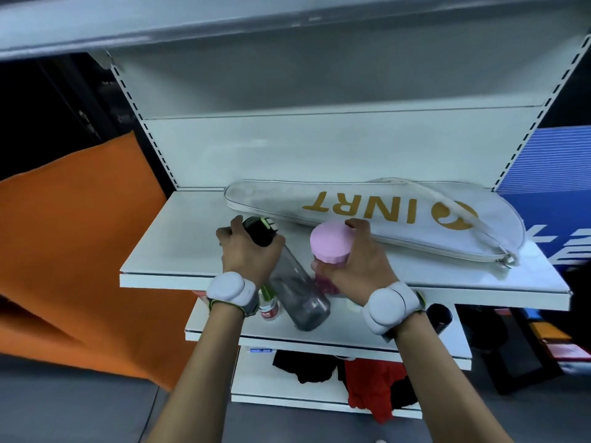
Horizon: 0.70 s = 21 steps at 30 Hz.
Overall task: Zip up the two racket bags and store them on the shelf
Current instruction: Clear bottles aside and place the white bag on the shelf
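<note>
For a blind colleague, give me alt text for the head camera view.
Left hand grips a clear dark-capped bottle and right hand a pink-lidded bottle at a white shelf, where a white racket bag lies.

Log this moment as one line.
left hand: grips clear smoky bottle | right hand: grips pink-lidded jar | white zipped racket bag: on white shelf

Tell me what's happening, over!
Left hand grips clear bottle. Right hand grips pink-lidded bottle. One white racket bag on shelf. Second bag unseen.
</note>
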Motion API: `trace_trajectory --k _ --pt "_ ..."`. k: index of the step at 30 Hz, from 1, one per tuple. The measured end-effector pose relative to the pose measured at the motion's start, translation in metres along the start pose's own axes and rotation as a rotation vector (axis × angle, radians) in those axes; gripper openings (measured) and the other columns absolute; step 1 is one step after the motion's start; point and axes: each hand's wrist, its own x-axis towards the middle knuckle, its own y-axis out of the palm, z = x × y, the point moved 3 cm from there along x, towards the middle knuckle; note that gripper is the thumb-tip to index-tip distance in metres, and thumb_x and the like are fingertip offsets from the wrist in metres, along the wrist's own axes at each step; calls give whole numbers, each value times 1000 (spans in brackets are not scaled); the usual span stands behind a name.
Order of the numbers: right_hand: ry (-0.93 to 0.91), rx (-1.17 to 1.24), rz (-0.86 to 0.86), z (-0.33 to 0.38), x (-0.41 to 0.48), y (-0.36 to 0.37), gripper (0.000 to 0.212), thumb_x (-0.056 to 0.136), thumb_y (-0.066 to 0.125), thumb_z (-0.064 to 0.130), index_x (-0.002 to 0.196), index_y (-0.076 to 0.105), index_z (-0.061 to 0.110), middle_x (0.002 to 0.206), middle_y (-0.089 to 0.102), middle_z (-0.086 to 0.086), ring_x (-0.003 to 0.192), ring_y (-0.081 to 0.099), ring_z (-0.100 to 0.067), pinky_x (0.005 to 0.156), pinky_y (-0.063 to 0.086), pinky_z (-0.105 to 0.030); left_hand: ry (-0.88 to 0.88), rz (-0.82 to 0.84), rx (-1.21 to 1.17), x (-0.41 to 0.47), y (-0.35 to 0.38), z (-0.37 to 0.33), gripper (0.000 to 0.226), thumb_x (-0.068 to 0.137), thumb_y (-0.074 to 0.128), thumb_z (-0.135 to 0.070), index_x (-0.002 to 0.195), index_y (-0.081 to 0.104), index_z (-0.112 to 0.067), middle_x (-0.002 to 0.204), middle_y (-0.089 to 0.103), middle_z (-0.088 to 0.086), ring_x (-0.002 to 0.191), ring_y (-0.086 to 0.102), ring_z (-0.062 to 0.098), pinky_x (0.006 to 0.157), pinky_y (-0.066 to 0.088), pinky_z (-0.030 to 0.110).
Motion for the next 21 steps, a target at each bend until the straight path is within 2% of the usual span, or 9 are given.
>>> trace_trajectory --k 3,6,9,11,17,19,21 --pt "52 -4 -18 -3 -17 -5 82 66 84 37 126 30 23 118 54 0 107 56 -27 80 41 -26 147 -42 -48 -27 -5 -9 84 72 79 -30 144 38 -15 135 32 12 112 53 31 91 42 23" --pt "59 -36 19 -11 -34 -13 81 65 84 45 122 32 23 114 55 4 96 53 -19 73 42 -24 269 3 -80 -57 -4 -9 93 68 84 -33 145 35 -16 135 33 7 114 45 15 92 35 12" --pt "85 -74 83 -23 -49 -18 78 63 83 50 117 32 28 99 51 9 79 53 -14 56 38 -16 440 37 -94 -85 -1 -6 79 66 86 -31 133 47 -16 123 50 3 115 47 13 89 29 -3" --pt "105 -145 107 -35 -58 -19 78 61 84 47 119 34 28 99 52 5 81 52 -20 57 37 -21 490 69 -93 -102 5 -1 73 67 87 -29 128 51 -15 118 54 2 112 49 12 91 29 -4" --pt "187 -202 120 -92 -77 -7 83 62 87 31 129 40 22 119 60 -7 105 58 -32 81 48 -33 454 256 -52 -129 42 38 75 63 89 -17 128 52 -23 122 47 -4 115 48 10 95 25 -5" --pt "249 -179 116 -114 -81 -2 79 64 86 28 129 41 21 119 62 -7 105 60 -33 84 50 -34 403 308 -31 -134 59 53 75 64 88 -18 130 53 -23 125 45 -2 118 49 14 98 22 -6" --pt "296 -162 120 -136 -83 4 77 66 84 28 129 40 20 115 64 -8 102 61 -34 79 48 -30 361 345 -18 -137 76 65 79 66 88 -19 135 51 -22 130 45 3 121 47 16 99 19 -7"
